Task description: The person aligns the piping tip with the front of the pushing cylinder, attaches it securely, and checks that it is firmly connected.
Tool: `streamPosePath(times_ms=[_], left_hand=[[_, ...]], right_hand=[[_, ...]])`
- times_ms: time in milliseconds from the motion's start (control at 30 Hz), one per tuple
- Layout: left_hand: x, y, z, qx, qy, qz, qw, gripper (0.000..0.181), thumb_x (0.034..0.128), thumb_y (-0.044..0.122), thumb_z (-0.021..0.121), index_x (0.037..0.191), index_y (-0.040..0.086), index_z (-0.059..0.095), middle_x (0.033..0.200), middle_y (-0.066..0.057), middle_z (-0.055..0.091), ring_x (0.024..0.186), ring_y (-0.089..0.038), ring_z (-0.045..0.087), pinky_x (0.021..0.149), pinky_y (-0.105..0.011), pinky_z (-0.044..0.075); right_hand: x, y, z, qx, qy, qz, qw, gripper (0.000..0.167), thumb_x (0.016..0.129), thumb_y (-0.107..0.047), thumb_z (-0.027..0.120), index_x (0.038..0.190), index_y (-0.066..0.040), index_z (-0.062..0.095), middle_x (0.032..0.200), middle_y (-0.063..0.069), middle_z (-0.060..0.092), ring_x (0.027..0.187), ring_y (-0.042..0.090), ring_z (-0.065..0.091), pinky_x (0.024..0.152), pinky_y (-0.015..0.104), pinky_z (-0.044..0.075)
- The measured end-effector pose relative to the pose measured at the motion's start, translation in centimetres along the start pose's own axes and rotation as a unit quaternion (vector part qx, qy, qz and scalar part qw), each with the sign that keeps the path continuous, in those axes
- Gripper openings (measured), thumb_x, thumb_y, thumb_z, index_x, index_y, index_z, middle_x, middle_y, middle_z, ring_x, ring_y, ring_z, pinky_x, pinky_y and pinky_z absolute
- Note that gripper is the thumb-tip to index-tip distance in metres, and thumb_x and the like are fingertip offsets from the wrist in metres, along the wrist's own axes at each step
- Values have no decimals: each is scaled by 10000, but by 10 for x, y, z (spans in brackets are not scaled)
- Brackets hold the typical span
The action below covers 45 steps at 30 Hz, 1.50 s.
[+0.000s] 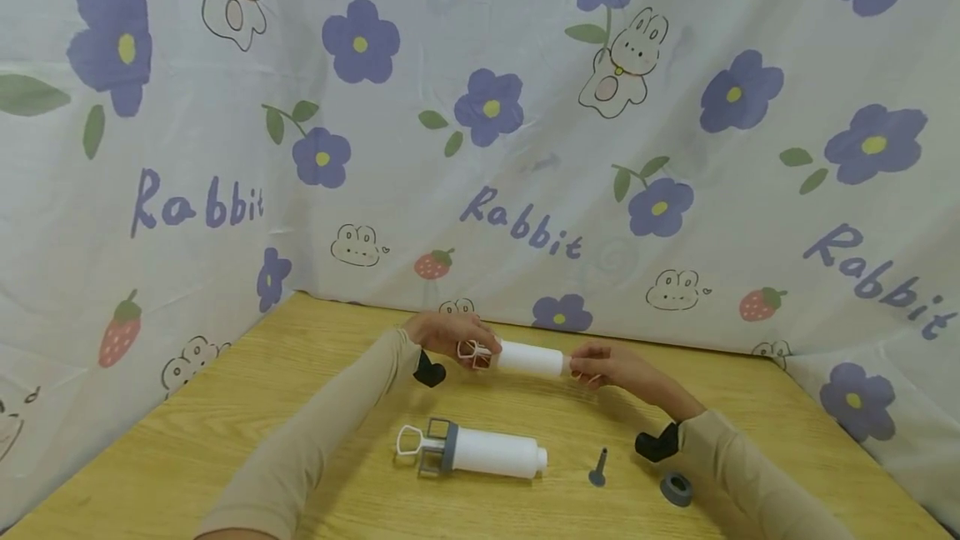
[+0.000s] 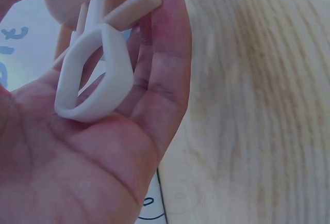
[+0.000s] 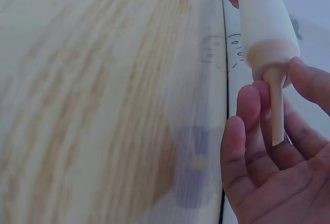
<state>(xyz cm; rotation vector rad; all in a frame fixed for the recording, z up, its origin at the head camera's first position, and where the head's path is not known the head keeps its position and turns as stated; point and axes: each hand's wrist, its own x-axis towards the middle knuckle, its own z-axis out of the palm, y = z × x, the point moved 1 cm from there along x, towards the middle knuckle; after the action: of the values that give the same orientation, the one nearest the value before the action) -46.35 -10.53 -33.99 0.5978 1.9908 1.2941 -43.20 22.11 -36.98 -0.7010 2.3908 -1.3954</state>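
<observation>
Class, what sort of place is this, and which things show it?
Probably a screened-off tabletop workspace: a wood-grain table, a rabbit-print cloth hung behind it, and a grey ring lying on the table.

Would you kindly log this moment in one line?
left hand: grips looped end of white plastic cylinder; right hand: holds beige nozzle; grey round ring: loose

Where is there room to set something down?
Bare table lies left of the left sleeve, right of the right sleeve, and between the held tube and the lower tube. Crowded: between lower tube and right sleeve, where grey nozzle and grey ring lie.
</observation>
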Motion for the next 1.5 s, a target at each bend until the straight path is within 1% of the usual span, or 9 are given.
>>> streamPosePath(times_ms=[233,433,733,933,1033,1133,1300,1400,1500], left_hand=[[0,-5,0,64,-82,-131,9999,103,953,187,645,925,98,687,812,-51,649,644,-117,525,675,-284,501],[4,-14,-1,330,4,-252,9991,91,939,197,664,905,118,693,800,-5,616,646,-117,410,639,-264,464],[2,-16,1,203,14,-160,9997,101,939,160,665,862,102,698,788,-17,608,631,-129,359,603,-248,389],[2,-18,3,393,99,-157,9991,114,942,183,665,866,106,700,785,-27,598,630,-132,363,592,-241,380],[3,-18,2,581,129,-195,9980,123,944,207,664,912,94,700,772,-19,579,616,-129,358,570,-247,351],[3,-16,1,702,177,-250,9971,184,947,228,660,1058,84,686,787,2,556,613,-119,372,565,-249,367],[-2,-14,-4,836,387,-244,9955,411,958,291,645,1307,81,588,969,-13,588,759,-131,495,674,-277,471],[-10,-13,-10,1090,589,-122,9922,494,951,329,640,1365,78,539,1170,-67,606,985,-175,573,818,-338,519],[-20,-10,-18,1290,647,-100,9895,570,945,351,638,1421,73,493,1338,-105,568,1194,-245,551,975,-417,506]], right_hand=[[1,3,7,5,-66,-8,10000,356,991,-280,626,1204,5,628,999,127,655,825,195,563,709,314,505],[1,4,11,-189,12,29,9998,374,988,-297,628,1205,7,650,1028,162,709,847,188,614,740,298,520],[4,6,13,-454,159,165,9987,376,978,-314,644,1205,-14,658,1000,86,714,811,183,588,690,288,500],[6,8,13,-522,142,168,9984,366,975,-317,647,1195,-25,664,986,79,709,791,159,581,667,271,488],[7,8,14,-625,140,128,9979,352,978,-315,642,1182,-29,670,981,87,708,772,145,569,659,260,478],[5,7,13,-763,132,123,9969,357,982,-325,636,1188,-35,667,1007,87,708,792,138,578,671,264,487],[-3,1,1,-759,-130,277,9966,416,1014,-340,578,1273,-14,572,1070,148,623,850,209,540,754,329,489],[-13,-7,-13,-784,-216,283,9963,464,1040,-335,526,1336,21,495,1208,218,574,1028,295,570,893,425,505],[-23,-19,-26,-910,-165,249,9954,476,1041,-339,517,1362,10,480,1344,247,526,1237,391,520,1030,528,461]])
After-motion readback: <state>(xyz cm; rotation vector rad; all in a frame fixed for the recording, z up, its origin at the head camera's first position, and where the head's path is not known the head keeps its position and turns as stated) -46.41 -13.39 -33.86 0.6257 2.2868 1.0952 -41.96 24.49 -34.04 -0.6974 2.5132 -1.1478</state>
